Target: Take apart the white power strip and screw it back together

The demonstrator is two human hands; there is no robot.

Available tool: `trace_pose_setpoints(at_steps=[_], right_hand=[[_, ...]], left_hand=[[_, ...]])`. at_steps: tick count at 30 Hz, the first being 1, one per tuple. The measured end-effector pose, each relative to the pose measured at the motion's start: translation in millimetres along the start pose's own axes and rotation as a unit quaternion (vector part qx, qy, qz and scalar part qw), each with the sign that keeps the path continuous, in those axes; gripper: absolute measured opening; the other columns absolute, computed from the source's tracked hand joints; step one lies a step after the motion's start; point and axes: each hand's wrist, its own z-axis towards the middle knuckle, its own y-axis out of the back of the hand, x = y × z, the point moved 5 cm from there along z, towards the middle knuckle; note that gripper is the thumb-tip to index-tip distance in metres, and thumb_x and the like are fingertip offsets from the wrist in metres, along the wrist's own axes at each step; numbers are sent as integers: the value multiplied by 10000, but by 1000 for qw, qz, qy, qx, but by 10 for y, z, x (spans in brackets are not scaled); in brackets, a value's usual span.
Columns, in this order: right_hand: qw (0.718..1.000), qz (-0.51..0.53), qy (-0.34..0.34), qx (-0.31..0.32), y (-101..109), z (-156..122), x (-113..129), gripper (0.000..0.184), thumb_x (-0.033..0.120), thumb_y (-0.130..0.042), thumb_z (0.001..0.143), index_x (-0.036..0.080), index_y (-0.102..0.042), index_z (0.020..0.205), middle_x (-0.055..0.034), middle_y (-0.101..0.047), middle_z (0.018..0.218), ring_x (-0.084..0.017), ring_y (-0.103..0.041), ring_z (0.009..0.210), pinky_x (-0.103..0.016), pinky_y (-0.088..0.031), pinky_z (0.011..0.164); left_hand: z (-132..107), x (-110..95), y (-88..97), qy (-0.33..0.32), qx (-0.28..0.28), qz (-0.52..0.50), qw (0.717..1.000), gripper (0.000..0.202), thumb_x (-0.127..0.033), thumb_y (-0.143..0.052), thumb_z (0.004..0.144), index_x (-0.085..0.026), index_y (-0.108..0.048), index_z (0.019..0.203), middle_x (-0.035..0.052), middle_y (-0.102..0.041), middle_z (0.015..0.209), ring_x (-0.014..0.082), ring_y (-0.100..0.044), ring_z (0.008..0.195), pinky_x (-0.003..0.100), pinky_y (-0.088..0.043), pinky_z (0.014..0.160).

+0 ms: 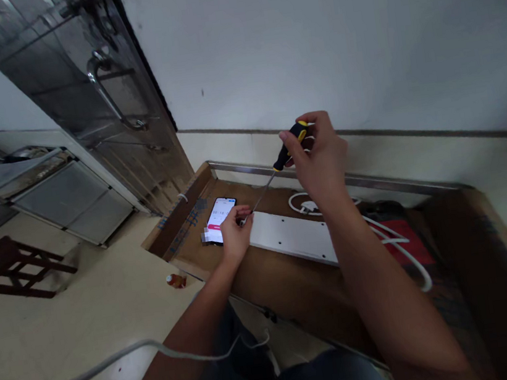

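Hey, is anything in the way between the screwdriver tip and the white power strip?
Nothing visible. The screwdriver in the right hand slants down to the end of the power strip, where the left hand rests beside its tip. The phone lies just past that end.

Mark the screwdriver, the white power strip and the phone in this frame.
screwdriver (284, 155): head view, on the black part of the handle.
white power strip (289, 236): head view, on its flat upper face.
phone (220, 217): head view, on the lit screen.
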Motion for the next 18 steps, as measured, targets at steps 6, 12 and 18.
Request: trace_pose_setpoints(at_steps=[6, 12, 18], right_hand=[[1000, -17, 2, -6, 16, 12, -1, 476, 556, -646, 937, 198, -573, 1243, -45, -674, 957, -72, -584, 675, -238, -522, 628], [1000, -14, -3, 11, 13, 0, 38, 510, 590, -635, 936, 192, -571, 1248, -40, -684, 945, -85, -610, 698, -246, -529, 637], [997, 5, 26, 67, -11, -27, 161, 530, 591, -640, 937, 223, -559, 1310, -29, -696, 1009, -89, -659, 785, -259, -589, 725]], left_hand=[[-7, -19, 6, -13, 0, 20, 1000, 176, -188, -697, 878, -187, -709, 1053, 53, -767, 943, 151, -717, 837, 251, -558, 721], [-15, -64, 7, -27, 0, 39, 999, 185, -168, -685, 879, -193, -704, 1061, 45, -760, 936, 152, -713, 839, 261, -564, 750], [-24, -145, 5, -53, 1, 55, 997, 168, -146, -669, 864, -199, -699, 1021, 45, -758, 944, 168, -714, 866, 297, -580, 819]])
